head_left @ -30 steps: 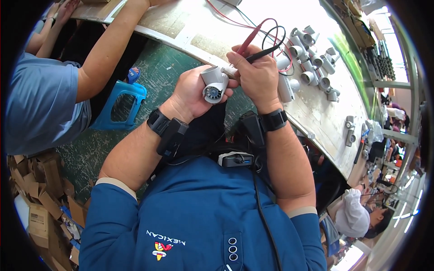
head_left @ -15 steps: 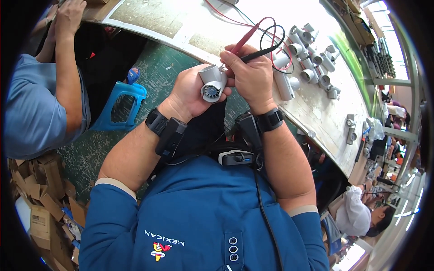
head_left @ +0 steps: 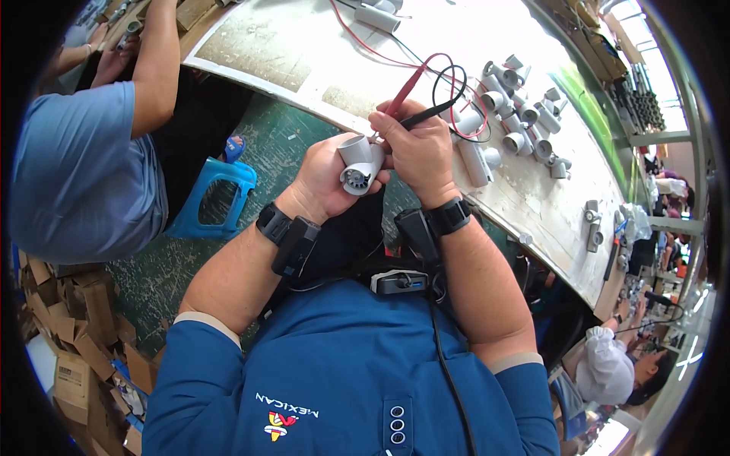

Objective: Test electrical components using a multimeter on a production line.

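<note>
A light grey T-shaped pipe housing rests in my left hand, whose fingers curl round it. In its lower opening shows a dark finned wheel. My right hand pinches two test probes, one red and one black. Both probes point toward the housing's right side, by a thin light piece next to my fingertips. Whether the tips touch metal is too small to tell. Both hands are held close together, just off the table's near edge.
More grey housings lie heaped on the white table. Red and black leads run across it from the probes. To the left, a co-worker in blue sits near a blue stool. Torn cardboard boxes fill the lower left.
The housing has tilted a little in my left hand, so its finned wheel faces lower. Both probes stay in my right hand. At the left, the co-worker's arm has shifted.
</note>
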`<state>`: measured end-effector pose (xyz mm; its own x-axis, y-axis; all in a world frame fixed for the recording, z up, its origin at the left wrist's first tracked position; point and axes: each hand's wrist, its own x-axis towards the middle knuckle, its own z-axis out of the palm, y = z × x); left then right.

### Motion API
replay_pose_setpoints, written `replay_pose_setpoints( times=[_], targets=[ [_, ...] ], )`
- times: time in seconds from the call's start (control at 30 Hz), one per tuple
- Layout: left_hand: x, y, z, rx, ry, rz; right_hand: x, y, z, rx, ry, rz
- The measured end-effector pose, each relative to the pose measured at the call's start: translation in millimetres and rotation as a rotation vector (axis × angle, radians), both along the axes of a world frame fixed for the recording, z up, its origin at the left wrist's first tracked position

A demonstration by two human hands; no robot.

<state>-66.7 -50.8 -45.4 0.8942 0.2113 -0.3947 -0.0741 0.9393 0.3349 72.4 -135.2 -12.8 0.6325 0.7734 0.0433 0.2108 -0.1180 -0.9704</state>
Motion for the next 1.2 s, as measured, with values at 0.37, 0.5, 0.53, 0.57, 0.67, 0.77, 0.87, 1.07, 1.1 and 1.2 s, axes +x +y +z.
replay_pose_setpoints(
  times=[0.37,0.5,0.53,0.57,0.67,0.77,0.87,1.07,1.1,1.2],
  targets=[
    [2,-2,3,0.016,0.002,0.033,-1,-2,7,-0.033,-0.052,0.018],
    [3,-8,-2,0.049,0.028,0.016,0,-4,-1,0.028,-0.072,-0.021],
    [4,-9,-5,0.056,0.033,0.019,0,0,-1,0.056,-0.074,-0.026],
    [5,-11,-4,0.051,0.041,0.016,-1,-1,0,0.059,-0.085,-0.012],
    [6,-9,-2,0.004,0.067,0.021,1,-9,5,0.051,-0.105,-0.017],
    [4,-5,-4,-0.023,0.09,0.012,-1,-6,10,0.075,0.062,0.063],
    [4,-1,-5,-0.017,0.102,0.004,2,-2,2,0.108,0.028,0.066],
    [4,2,-7,-0.025,0.125,0.013,-1,-2,0,0.174,0.126,0.045],
    [2,4,-6,-0.024,0.129,0.015,-2,-1,2,0.178,0.115,0.048],
    [5,-1,-5,0.005,0.138,0.021,1,-3,2,0.15,0.087,0.06]
  ],
)
